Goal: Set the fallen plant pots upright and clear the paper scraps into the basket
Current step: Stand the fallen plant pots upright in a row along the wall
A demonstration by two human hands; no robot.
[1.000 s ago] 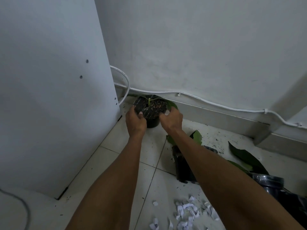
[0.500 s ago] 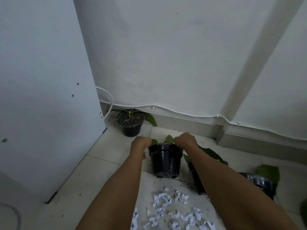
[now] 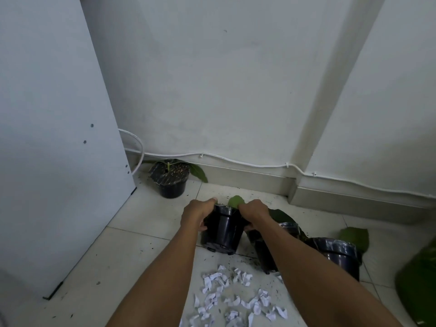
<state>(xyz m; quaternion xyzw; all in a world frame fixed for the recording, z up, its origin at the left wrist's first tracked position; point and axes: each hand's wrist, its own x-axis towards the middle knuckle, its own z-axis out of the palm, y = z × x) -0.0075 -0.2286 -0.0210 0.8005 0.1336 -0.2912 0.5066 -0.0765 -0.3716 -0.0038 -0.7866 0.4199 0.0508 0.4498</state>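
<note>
Black pot gripped between left hand and right hand

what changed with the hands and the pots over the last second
Both hands let go of the upright black plastic pot in the corner, drew back, and closed on a second black plastic pot, the left hand and right hand at its rim. The corner pot stayed standing. The torn white paper scraps and the other black pots on the right were not touched.
</note>
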